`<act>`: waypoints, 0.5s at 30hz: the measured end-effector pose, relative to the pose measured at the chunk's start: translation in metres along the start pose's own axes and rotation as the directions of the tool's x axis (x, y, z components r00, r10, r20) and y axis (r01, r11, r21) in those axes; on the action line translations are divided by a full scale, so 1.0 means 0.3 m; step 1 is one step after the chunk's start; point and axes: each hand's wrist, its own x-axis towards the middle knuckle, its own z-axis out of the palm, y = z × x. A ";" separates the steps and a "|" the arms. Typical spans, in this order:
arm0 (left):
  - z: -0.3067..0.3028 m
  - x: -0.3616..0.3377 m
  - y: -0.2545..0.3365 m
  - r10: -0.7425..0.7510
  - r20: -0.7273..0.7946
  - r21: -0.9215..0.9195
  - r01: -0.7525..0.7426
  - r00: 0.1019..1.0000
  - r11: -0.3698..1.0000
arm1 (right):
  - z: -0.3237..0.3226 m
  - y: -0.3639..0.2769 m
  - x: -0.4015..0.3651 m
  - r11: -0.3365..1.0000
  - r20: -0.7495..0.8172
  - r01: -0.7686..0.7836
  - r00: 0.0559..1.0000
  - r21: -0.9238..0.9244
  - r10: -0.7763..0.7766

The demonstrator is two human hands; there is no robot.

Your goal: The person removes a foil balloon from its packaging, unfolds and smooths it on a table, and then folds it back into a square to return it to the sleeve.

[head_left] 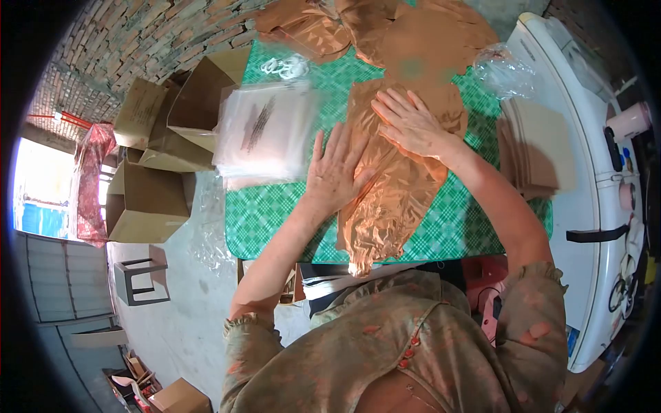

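A long piece of shiny copper-coloured film (396,186) lies over the green checked table (265,213), crinkled and gathered to a narrow end at the near edge. My left hand (334,172) rests flat along its left side, fingers spread. Higher up, my right hand (413,127) presses flat on the film, its fingers stretched out. Neither hand grips anything. More copper-coloured film (427,34) is heaped at the far edge. Left of my left hand sits a stack of clear plastic bags (265,127) with dark print.
White cord loops (286,67) lie behind the bags. On the right are crumpled clear plastic (504,71) and a brown cardboard stack (540,144), beside a white appliance (582,275). Open cardboard boxes (148,199) stand at the left, with a small dark stool (141,281) on the floor.
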 end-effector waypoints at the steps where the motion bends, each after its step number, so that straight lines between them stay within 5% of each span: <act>1: -0.014 0.012 0.005 0.009 -0.029 0.004 -0.009 1.000 1.000 | -0.006 -0.003 -0.003 1.000 0.003 0.004 1.000 0.007 -0.004; 9: 0.040 0.185 0.055 0.011 -0.127 -0.190 -0.035 0.992 0.981 | -0.011 -0.006 -0.002 0.991 0.069 0.003 0.998 -0.132 0.006; 13: 0.097 0.189 0.054 0.018 -0.160 -0.138 -0.040 0.987 0.990 | 0.014 0.000 -0.008 0.999 -0.074 0.025 0.997 0.025 -0.023; 15: 0.102 0.186 0.056 0.025 -0.192 -0.108 -0.047 0.981 0.993 | 0.016 0.000 -0.009 0.999 -0.048 0.009 0.999 -0.042 -0.011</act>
